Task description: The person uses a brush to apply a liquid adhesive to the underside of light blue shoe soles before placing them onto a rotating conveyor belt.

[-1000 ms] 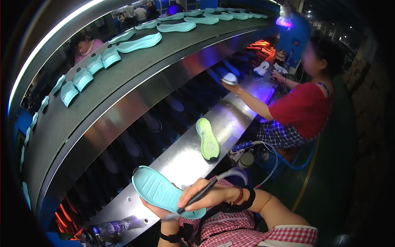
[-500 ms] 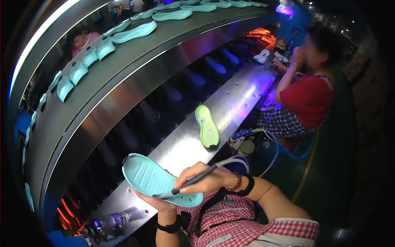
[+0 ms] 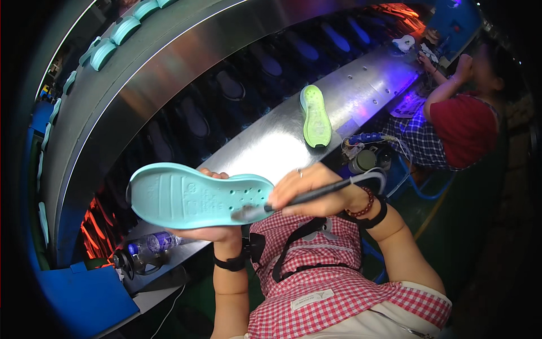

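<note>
A turquoise shoe sole lies across my left hand, its recessed inner side facing up. The fingers curl over the far edge while the palm supports it from beneath. My right hand grips a brush with a black handle and a hose running from its back end. Blurred bristles touch the sole near its lower edge, beside the small holes. Beyond my hands, a yellow-green sole rests on the metal bench.
A curved conveyor carries several turquoise soles along the left. Below it, a dark opening holds more soles and glows red at both ends. Clear bottles lie on the bench's near end. A co-worker in a red top sits at right.
The whole view has shifted, so the bench and co-worker appear farther right. The held sole has turned more level and looks larger. The brush tip is still on the sole, near its lower edge.
</note>
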The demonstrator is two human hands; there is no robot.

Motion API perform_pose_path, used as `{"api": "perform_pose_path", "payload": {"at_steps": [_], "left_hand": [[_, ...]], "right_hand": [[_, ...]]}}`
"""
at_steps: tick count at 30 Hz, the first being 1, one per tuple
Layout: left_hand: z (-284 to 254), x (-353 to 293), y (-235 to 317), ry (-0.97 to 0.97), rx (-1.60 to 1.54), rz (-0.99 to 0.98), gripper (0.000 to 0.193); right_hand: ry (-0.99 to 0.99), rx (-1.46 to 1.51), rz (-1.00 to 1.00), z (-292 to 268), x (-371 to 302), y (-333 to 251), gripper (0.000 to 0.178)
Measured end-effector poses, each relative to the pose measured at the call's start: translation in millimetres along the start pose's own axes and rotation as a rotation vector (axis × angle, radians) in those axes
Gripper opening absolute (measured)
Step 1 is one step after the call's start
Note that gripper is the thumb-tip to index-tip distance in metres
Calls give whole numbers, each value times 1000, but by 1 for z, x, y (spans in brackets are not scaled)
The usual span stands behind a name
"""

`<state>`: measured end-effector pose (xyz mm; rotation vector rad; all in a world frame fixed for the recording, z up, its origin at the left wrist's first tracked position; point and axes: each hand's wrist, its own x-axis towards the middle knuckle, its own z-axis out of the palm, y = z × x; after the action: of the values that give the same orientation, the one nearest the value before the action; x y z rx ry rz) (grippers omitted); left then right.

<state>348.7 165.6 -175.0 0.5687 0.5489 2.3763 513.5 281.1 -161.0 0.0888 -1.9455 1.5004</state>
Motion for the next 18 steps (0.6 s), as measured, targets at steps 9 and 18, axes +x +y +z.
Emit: {"api": "perform_pose_path", "payload": {"at_steps": [9, 18], "left_hand": [[-3, 3, 19, -207, 33, 26, 86], [19, -18, 22, 37, -7, -130, 74]], "right_hand": [[-35, 180, 147, 9, -8, -3, 20], [291, 945, 472, 46, -20, -1, 20]]}}
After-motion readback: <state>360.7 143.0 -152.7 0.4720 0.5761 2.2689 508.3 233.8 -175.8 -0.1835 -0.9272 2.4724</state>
